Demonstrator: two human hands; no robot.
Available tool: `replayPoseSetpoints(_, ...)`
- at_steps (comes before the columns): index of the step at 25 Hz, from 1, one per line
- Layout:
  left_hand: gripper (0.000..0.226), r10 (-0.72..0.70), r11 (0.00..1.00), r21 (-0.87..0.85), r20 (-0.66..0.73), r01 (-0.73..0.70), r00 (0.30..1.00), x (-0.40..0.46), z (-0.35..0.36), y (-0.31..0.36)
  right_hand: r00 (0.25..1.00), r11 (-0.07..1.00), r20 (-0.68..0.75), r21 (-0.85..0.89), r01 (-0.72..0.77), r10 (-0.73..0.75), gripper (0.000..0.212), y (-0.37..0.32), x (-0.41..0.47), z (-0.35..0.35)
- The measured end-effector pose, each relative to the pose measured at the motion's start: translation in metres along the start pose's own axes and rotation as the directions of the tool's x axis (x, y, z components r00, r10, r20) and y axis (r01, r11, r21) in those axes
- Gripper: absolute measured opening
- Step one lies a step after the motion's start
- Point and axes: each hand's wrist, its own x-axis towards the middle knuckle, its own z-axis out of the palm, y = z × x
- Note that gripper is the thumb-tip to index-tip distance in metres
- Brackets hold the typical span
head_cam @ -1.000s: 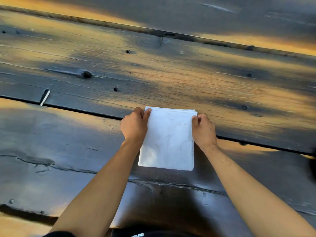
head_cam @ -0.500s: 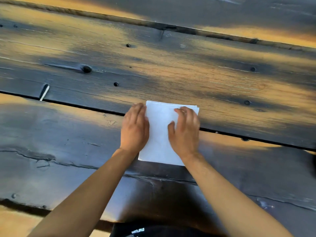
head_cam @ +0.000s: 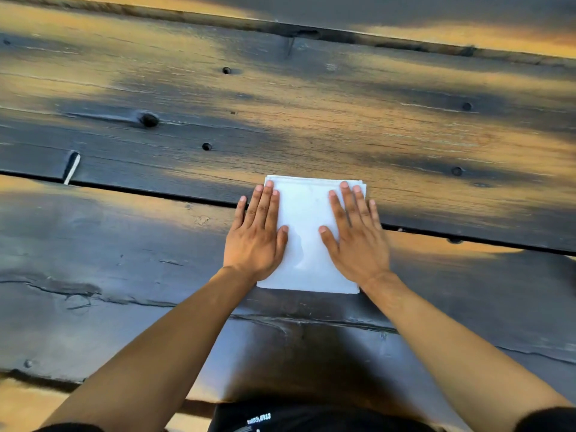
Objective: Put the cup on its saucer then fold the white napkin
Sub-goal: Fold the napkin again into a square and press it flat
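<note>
So the white square folded paper napkin (head_cam: 307, 235) sits flat on the dark, weathered wooden plank table (head_cam: 311, 120), right across the gap between two boards and close to the person's edge. You can see stacked layers along its far edge, so it looks already folded down into a compact square. My guess is this is the pressing stage, flattening the layers so the creases hold and the thing doesn't spring open.

Both hands lie palm-down on it, which makes sense for that: spread weight on either side keeps the stack from sliding on the wood while it gets smoothed. The left hand (head_cam: 254, 238) covers the napkin's left edge, with its outer side spilling onto the table. The right hand (head_cam: 357, 241) does the same on the right edge.

Fingers are fully extended and flat, held close together and pointing away from the body, tips near the far edge. Thumbs angle inward toward the bare middle strip. Nothing is gripped or pinched, just pressed.

No cup or saucer anywhere in view, so I can't tell how that part stands.
</note>
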Motion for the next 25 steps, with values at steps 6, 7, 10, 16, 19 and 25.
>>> replayPoseSetpoints(6,0.071,-0.014,1.000,0.005,0.017,0.014,1.000,0.000,-0.001,0.001,0.990,0.991,0.059,0.001,-0.132,0.131,0.075,-0.002,-0.005,-0.019)
replayPoseSetpoints(7,0.071,-0.016,1.000,0.010,0.012,0.016,1.000,0.000,-0.001,0.002,0.984,0.984,0.034,0.023,-0.176,0.175,0.074,-0.013,-0.005,-0.022)
replayPoseSetpoints(10,0.070,-0.024,1.000,0.010,0.009,0.024,1.000,0.000,-0.001,0.003,0.991,0.985,-0.037,0.124,-0.120,0.125,0.069,-0.063,0.005,-0.027)
replayPoseSetpoints(16,0.074,-0.013,1.000,0.008,0.036,0.013,0.999,0.001,-0.003,0.003,0.995,0.989,0.024,0.118,0.091,-0.094,0.070,-0.078,0.020,-0.009)
replayPoseSetpoints(19,0.072,-0.008,1.000,0.015,0.037,0.007,0.999,0.000,-0.003,0.003,0.999,0.999,-0.010,0.002,0.039,-0.039,0.073,-0.019,0.003,-0.002)
replayPoseSetpoints(25,0.072,-0.020,1.000,0.019,0.060,0.019,0.998,0.001,-0.001,0.001,0.999,0.999,0.019,-0.001,-0.044,0.044,0.076,0.001,-0.003,-0.004)
